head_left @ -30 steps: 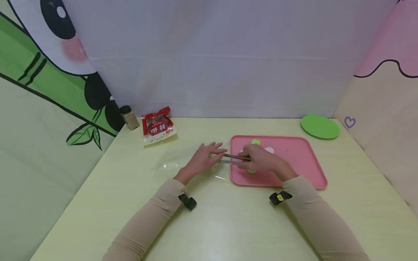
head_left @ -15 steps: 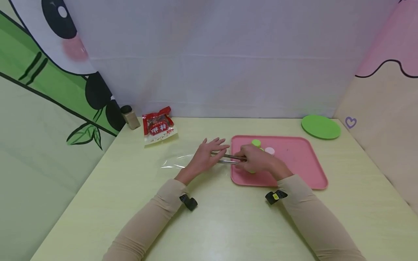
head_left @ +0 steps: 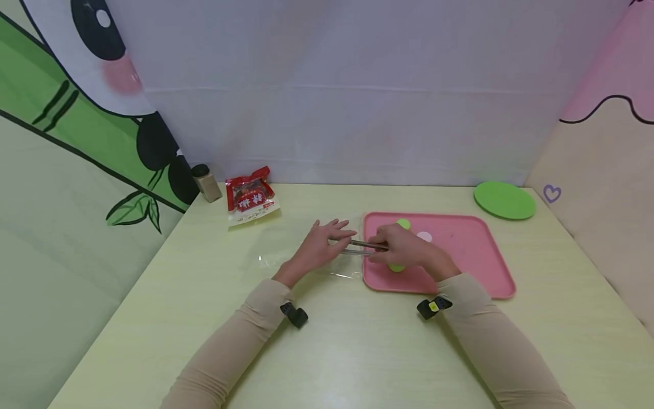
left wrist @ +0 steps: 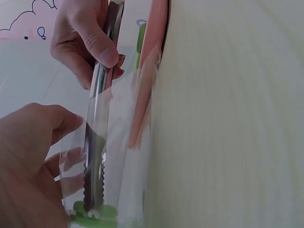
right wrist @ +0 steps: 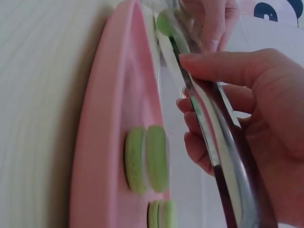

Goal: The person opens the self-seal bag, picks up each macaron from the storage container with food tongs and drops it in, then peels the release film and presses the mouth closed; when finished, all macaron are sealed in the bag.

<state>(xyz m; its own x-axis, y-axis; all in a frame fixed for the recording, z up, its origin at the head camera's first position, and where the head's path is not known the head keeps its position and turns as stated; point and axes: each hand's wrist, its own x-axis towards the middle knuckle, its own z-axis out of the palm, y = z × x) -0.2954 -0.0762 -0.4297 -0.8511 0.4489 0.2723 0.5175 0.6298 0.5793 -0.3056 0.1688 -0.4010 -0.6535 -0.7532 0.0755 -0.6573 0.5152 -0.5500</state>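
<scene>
My right hand (head_left: 409, 250) grips metal tongs (head_left: 360, 245), thumb on one arm and fingers round the other. In the left wrist view the tongs' toothed ends reach down inside a clear plastic bag (left wrist: 130, 180), with a green macaron (left wrist: 110, 214) at their tips. My left hand (head_left: 319, 247) holds the bag at its side; some of its fingers show through the plastic. Below my right hand lies a pink tray (head_left: 470, 255). On it are green macarons (right wrist: 157, 159) and a pale pink one (head_left: 424, 236), partly hidden by that hand.
A red and white snack packet (head_left: 251, 196) lies at the back left, beside a small black-capped jar (head_left: 206, 184). At the back right corner is a round green plate (head_left: 504, 200). Cloth walls (head_left: 357, 113) stand behind the table.
My right hand and the tongs have shifted slightly left. The left hand stays nearly in place while the bag's plastic moves and glints differently. The head view has turned slightly left.
</scene>
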